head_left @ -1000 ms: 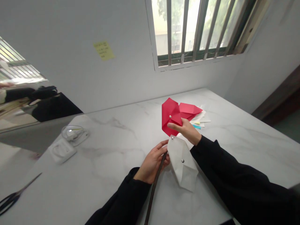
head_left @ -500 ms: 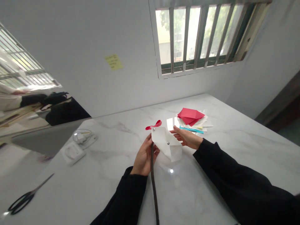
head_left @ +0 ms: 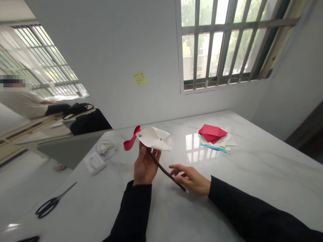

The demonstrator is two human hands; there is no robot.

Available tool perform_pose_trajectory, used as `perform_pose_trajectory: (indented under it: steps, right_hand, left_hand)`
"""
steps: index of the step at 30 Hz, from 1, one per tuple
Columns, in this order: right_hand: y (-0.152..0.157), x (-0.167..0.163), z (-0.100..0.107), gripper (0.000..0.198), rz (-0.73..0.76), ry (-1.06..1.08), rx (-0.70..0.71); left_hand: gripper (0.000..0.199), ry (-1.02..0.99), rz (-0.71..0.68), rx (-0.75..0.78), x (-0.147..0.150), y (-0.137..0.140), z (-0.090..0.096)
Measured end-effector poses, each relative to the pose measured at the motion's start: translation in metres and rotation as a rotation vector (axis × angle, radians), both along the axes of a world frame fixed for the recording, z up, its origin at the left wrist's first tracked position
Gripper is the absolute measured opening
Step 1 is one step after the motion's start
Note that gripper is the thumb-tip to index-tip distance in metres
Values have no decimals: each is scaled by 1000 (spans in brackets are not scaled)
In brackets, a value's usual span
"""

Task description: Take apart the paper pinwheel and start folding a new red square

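A pinwheel with white folded-paper blades (head_left: 153, 138) and a red paper piece (head_left: 130, 144) is tilted above the table, its dark stick (head_left: 161, 167) slanting down to the right. My left hand (head_left: 145, 168) is closed around the upper stick behind the white paper, which hides some fingertips. Silver pins show on the white paper. Lower down, my right hand (head_left: 190, 178) is beside the stick with loosely curled, parted fingers; the fingertips are at the stick, perhaps brushing it, without wrapping around it.
Red, white and blue paper sheets (head_left: 213, 134) lie stacked at the back right. On the left are scissors (head_left: 51, 203), a white box-like device (head_left: 95, 164) and a coiled white cable (head_left: 104, 148). A person (head_left: 22, 102) sits beyond, at far left.
The pinwheel has shifted left and tilted, its stick swinging from pointing toward me to down-right. My right hand has left the white blades and come down beside the stick. The camera view has shifted.
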State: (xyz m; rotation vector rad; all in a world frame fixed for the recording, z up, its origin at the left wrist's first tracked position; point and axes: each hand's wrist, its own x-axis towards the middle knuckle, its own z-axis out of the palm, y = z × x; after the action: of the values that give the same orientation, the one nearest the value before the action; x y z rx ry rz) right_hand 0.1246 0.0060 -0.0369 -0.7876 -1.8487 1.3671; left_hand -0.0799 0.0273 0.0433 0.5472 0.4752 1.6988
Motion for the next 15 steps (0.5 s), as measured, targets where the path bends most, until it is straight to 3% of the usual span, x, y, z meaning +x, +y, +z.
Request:
perform_pose_trajectory:
  steps: [5, 7, 10, 15]
  right_hand:
    - [-14, -23, -10, 31, 48, 110, -106]
    - [-10, -24, -12, 28, -10, 157, -152]
    - [2, -17, -13, 29, -147, 160, -108]
    - [29, 4, -16, 38, -322, 207, -56]
  left_hand:
    - [44, 89, -29, 2, 10, -7, 3]
    - [48, 133, -58, 34, 12, -7, 2]
    - [53, 196, -115, 45, 13, -5, -4]
    - [50, 363, -170, -116, 15, 0, -21]
